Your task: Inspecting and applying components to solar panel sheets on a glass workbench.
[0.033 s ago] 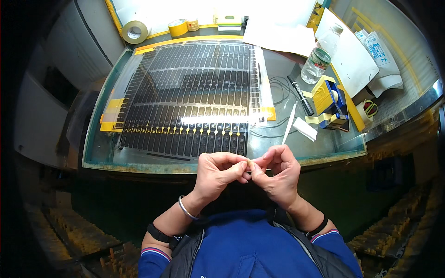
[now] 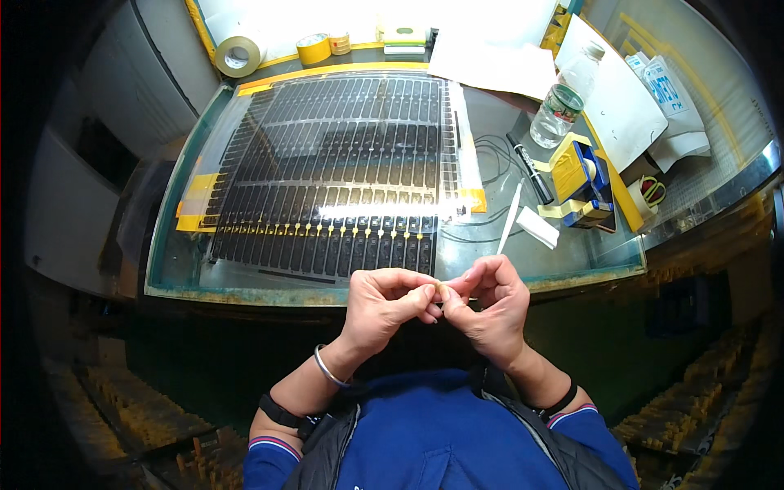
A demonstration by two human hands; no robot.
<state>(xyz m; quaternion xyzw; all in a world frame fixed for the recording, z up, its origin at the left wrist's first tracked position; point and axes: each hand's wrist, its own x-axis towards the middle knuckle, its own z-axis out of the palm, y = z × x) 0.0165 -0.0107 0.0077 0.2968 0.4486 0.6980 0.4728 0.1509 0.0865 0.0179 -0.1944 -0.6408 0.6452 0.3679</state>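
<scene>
Just in front of the table's near edge, my left hand [image 2: 380,309] and my right hand [image 2: 492,313] meet fingertip to fingertip. Both are closed in a pinch, thumbs against forefingers. Whatever lies between the fingertips is too small and too covered to name. Beyond my left hand, a clear sheet with rows of dark rectangular pieces [image 2: 331,200] lies flat, its sides held down by strips of yellow tape [image 2: 200,202]. A slim white stick-like tool [image 2: 510,219] rests beyond my right hand, beside a folded white paper piece [image 2: 537,228].
To the right are a black marker [image 2: 531,167], a blue tape dispenser [image 2: 590,175], a clear bottle [image 2: 563,102] and green-handled scissors [image 2: 652,191]. Tape rolls [image 2: 238,56] stand at the back left. White paper [image 2: 494,69] lies at the back. The glass table's edge [image 2: 245,294] runs before me.
</scene>
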